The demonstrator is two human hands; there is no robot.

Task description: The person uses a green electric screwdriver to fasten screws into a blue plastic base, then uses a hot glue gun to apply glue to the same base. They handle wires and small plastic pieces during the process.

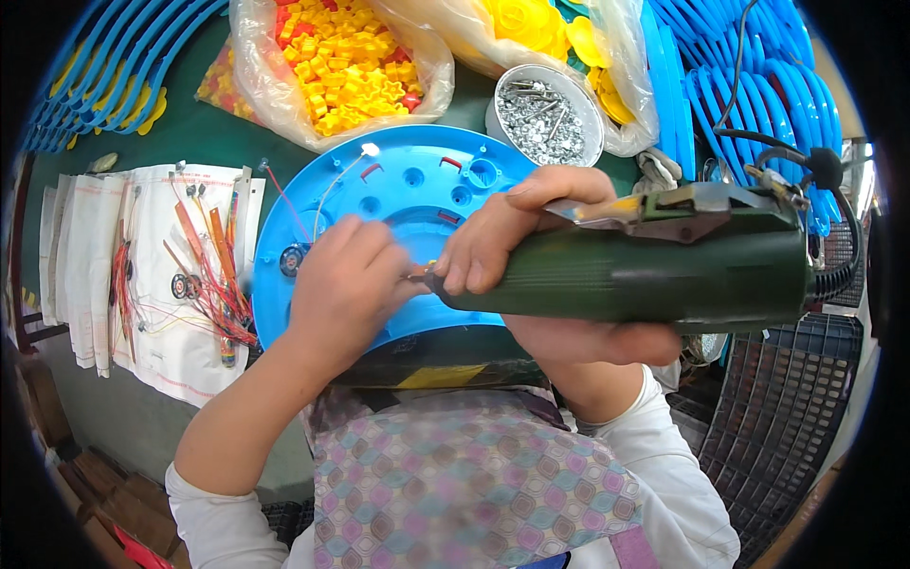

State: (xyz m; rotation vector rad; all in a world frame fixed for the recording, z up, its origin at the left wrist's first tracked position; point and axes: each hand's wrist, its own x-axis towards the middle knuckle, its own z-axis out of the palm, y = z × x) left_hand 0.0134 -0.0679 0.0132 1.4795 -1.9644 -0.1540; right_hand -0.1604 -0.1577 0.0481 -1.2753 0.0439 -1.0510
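Observation:
My right hand (493,228) is wrapped round a dark green electric screwdriver (645,270), which lies almost level with its tip pointing left. At that tip my left hand (346,275), slightly blurred, has its fingers pinched together; what is between them is hidden. Both hands are over a curved blue plastic part (303,213) with round posts and small slots. A small black speaker (292,260) sits on the part's left side. Thin red and white wires run across the part, and one white wire ends in a small pale piece (370,150).
A metal bowl of screws (545,119) touches the part's far edge. Behind are bags of yellow and red star pieces (346,71) and yellow pieces (521,28). Wired speakers (185,284) lie on white sheets at left. Blue rings (768,104) stand at far right, near the screwdriver's cable (846,237).

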